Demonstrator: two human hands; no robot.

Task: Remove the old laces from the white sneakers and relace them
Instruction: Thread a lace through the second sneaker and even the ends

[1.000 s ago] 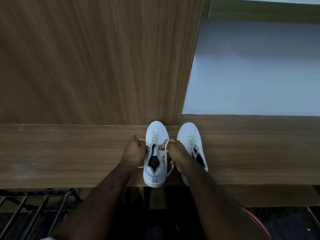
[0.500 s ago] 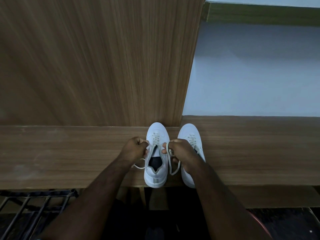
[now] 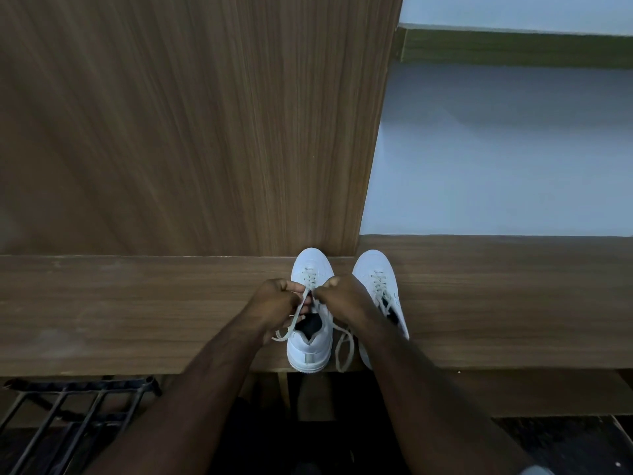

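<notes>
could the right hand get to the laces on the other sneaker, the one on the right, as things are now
Probably yes. The right hand sits directly beside the right sneaker, whose laces lie uncovered near the toe. But it is pinching the left sneaker's lace and would have to let go first.

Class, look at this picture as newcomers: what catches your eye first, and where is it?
Two white sneakers stand side by side, bright on the brown wooden shelf, toes toward the back panel. Over the left one, the left hand and right hand pinch its lace, loose ends trailing.

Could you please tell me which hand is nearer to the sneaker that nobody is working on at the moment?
Right. The right hand sits beside the untouched sneaker; the left hand is beyond the other sneaker.
</notes>
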